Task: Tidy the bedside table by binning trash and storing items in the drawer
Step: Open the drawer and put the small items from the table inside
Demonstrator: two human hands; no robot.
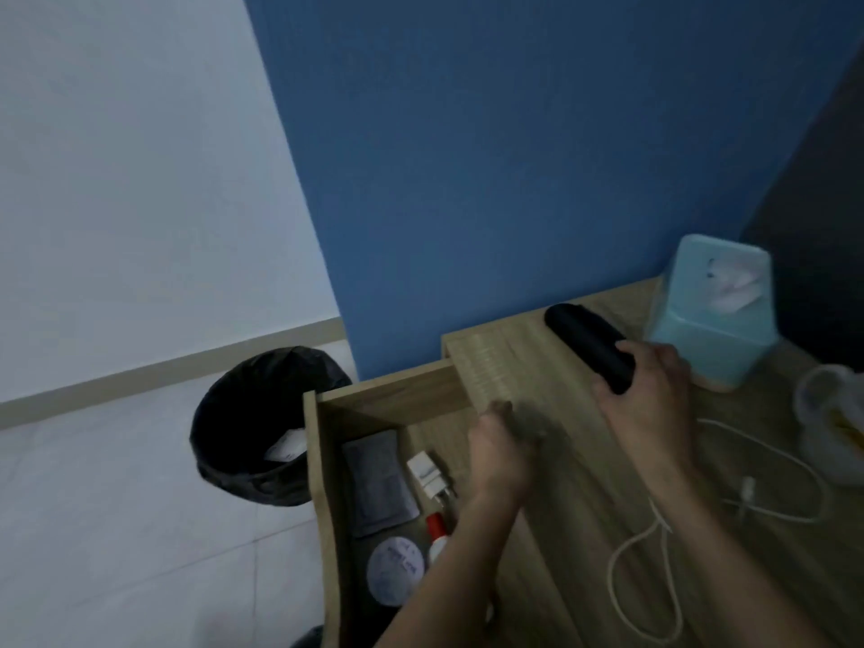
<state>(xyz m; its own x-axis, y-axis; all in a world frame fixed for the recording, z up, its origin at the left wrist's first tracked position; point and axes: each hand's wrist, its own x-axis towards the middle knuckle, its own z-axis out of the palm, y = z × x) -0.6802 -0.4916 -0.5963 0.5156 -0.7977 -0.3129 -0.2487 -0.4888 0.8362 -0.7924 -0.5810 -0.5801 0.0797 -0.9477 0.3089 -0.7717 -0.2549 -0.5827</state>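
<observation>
right hand (645,390) grips black case (586,343) | left hand (502,441) (blurred) beside open drawer (322,460)

Dim, underexposed frame w/ cool blue-grey cast; light is soft & diffuse, src out of shot, so shadows on the bedside table (584,484) are weak and soft-edged, brightest thing being the pale tissue box (715,329). Left hand (502,441) has heavy motion blur at the fingers, right hand (650,390) is sharper, overall pic soft/compressed so labels in the drawer (322,484) are unreadable; black case (589,343) and bin (262,399) liner crush to near-black, far right edge goes dark. Wide-angle distortion: drawer front bows at bottom left, wall lines lean hard, whole view tilted.
</observation>
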